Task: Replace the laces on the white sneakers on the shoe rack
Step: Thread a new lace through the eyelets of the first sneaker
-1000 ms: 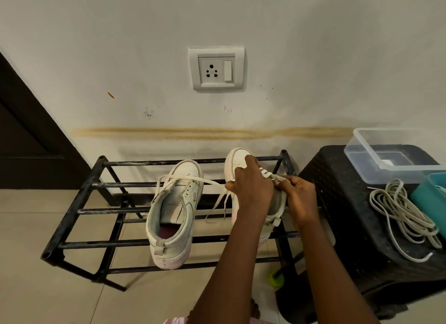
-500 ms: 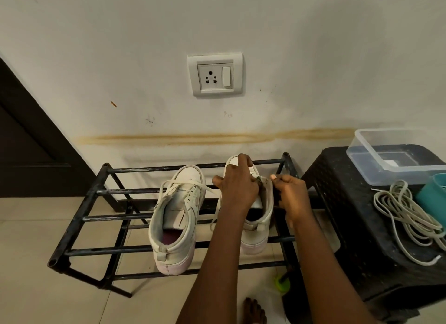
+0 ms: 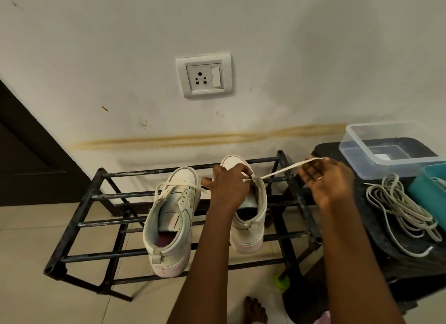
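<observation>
On the top bars of a black metal shoe rack (image 3: 79, 223) we saw a white high-top left sneaker (image 3: 169, 217) and its match, the right sneaker (image 3: 251, 227), side by side with their toes toward the wall. The left sneaker stood untouched, with a slack off-white lace draped loosely across its upper.

The left hand (image 3: 229, 186) lay over the front of the right sneaker, its fingers curled down onto the eyelet rows and gripping the shoe. From just beside those fingertips a flat off-white lace (image 3: 282, 171) ran taut, up and rightward, to the right hand (image 3: 330, 181). That hand was raised beyond the rack's right end, palm toward us. The lace passed over its half-curled fingers and was held there, though we could not tell which fingers pinched it.

Right of the rack stood a black woven-pattern plastic stool (image 3: 386, 263). On it were a clear plastic box (image 3: 386, 152), a teal tub (image 3: 429, 191) at the frame's edge and a loose bundle of off-white laces (image 3: 405, 210).

A white wall socket (image 3: 204, 75) sat above the sneakers, with a brownish streak (image 3: 193, 139) crossing the wall beneath it. A bare foot (image 3: 254, 309) rested on the tiled floor.
</observation>
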{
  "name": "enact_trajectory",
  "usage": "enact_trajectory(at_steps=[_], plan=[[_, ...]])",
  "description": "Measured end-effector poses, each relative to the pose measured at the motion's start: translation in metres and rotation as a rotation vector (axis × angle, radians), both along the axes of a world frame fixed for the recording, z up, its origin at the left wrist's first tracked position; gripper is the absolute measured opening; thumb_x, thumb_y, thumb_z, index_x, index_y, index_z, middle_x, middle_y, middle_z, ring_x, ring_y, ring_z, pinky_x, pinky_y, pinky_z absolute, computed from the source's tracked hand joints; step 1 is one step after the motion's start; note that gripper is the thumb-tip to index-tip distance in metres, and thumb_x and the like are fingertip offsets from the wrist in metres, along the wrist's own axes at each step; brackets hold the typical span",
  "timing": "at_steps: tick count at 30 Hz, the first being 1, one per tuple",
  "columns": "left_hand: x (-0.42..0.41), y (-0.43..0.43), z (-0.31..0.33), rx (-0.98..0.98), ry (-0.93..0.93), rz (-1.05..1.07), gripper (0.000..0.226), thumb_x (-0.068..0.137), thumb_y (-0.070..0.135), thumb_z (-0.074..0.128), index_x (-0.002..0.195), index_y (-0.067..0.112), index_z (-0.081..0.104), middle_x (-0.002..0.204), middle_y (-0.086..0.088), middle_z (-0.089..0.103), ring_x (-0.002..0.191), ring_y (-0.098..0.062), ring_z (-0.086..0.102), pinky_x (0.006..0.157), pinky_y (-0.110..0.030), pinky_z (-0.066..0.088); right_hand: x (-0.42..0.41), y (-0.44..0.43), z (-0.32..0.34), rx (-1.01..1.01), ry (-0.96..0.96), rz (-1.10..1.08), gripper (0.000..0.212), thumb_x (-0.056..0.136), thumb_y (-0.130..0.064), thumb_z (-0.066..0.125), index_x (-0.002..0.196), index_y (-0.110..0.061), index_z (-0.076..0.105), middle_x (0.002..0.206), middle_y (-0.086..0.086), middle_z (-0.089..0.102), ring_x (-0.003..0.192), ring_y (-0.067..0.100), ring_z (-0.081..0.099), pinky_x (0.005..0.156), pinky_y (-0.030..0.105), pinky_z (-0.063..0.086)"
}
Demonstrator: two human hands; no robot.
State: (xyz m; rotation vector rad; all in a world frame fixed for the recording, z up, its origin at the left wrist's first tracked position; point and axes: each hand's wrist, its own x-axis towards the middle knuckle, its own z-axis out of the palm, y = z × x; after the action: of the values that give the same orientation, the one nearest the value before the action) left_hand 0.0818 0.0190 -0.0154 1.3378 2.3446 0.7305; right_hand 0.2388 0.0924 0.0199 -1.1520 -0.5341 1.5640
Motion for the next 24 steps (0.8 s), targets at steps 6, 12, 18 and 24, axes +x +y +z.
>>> enact_trajectory(at_steps=[6,12,18,24], plan=[[-0.003,-0.004,0.008,-0.005,-0.002,0.006,0.02,0.086,0.036,0.057,0.104,0.041,0.063,0.109,0.011,0.064,0.124,-0.019,0.027,0.092,-0.042,0.019,0.043,0.011,0.022,0.196,0.312,-0.352,0.018,0.099,-0.013,0.035,0.084,-0.016,0.045,0.065,-0.003,0.051,0.049,0.005,0.053,0.053,0.022,0.048],[-0.005,-0.009,0.013,-0.03,-0.017,0.004,0.03,0.085,0.027,0.054,0.112,0.038,0.062,0.111,0.009,0.064,0.122,-0.023,0.027,0.086,-0.039,0.019,0.01,0.0,0.009,0.481,-0.685,0.139,0.008,0.093,-0.018,0.053,0.098,-0.024,0.057,0.097,-0.004,0.06,0.089,0.01,0.056,0.078,0.029,0.046],[-0.008,-0.009,0.01,-0.029,-0.04,0.009,0.033,0.082,0.025,0.056,0.113,0.034,0.063,0.107,0.007,0.066,0.122,-0.027,0.029,0.098,-0.04,0.028,-0.042,-0.018,-0.02,0.536,-1.091,0.801,0.023,0.092,-0.008,0.055,0.113,-0.011,0.065,0.116,0.006,0.064,0.106,0.018,0.058,0.088,0.027,0.046],[-0.005,-0.009,0.013,-0.059,-0.047,0.024,0.038,0.082,0.018,0.053,0.114,0.037,0.06,0.111,0.01,0.062,0.124,-0.023,0.026,0.095,-0.043,0.022,-0.031,-0.011,-0.017,0.432,-1.097,0.581,0.014,0.089,-0.004,0.058,0.097,-0.008,0.068,0.094,0.005,0.065,0.076,0.009,0.054,0.072,0.024,0.043]])
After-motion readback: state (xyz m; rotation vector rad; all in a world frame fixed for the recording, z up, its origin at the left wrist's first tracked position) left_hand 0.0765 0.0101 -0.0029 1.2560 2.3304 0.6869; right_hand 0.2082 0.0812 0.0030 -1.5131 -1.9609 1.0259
